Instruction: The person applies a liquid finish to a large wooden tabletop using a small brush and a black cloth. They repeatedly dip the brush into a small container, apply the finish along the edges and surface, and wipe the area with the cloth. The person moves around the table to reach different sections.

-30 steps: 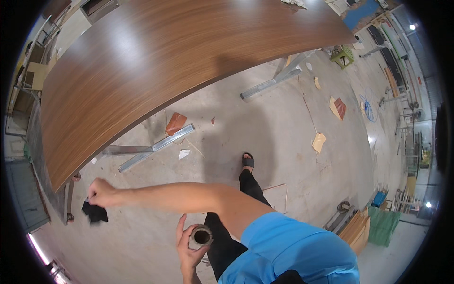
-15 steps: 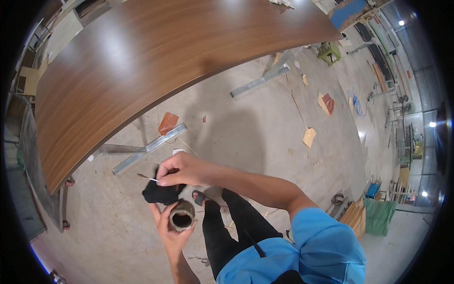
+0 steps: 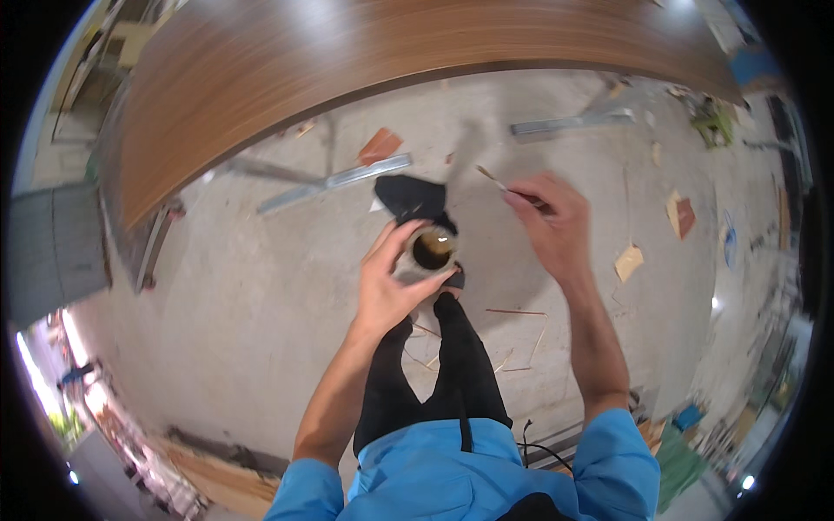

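My left hand [image 3: 387, 291] is wrapped round a small open jar [image 3: 415, 263] with dark liquid inside, its mouth facing up. A black cloth [image 3: 410, 196] bunches just beyond the jar, against the fingers of that same hand; how it is held is hidden. Off to the right, my right hand [image 3: 556, 221] pinches a thin small brush [image 3: 493, 181], whose bristle tip points up and left. The brush is apart from the jar. Ahead of both hands lies the brown wood-grain tabletop [image 3: 391, 61], touched by neither.
Metal foot bars [image 3: 347, 180] stand on the concrete floor under the tabletop. Scraps of reddish and tan sheet [image 3: 380, 146] lie about, with a tan piece [image 3: 628, 262] to the right. A green stool [image 3: 714, 128] is at the far right, a grey cabinet [image 3: 56, 252] at left.
My right hand has drawn the brush away from above the cloth, out to the right. My left hand keeps the jar and cloth. The whole view has turned and shifted.
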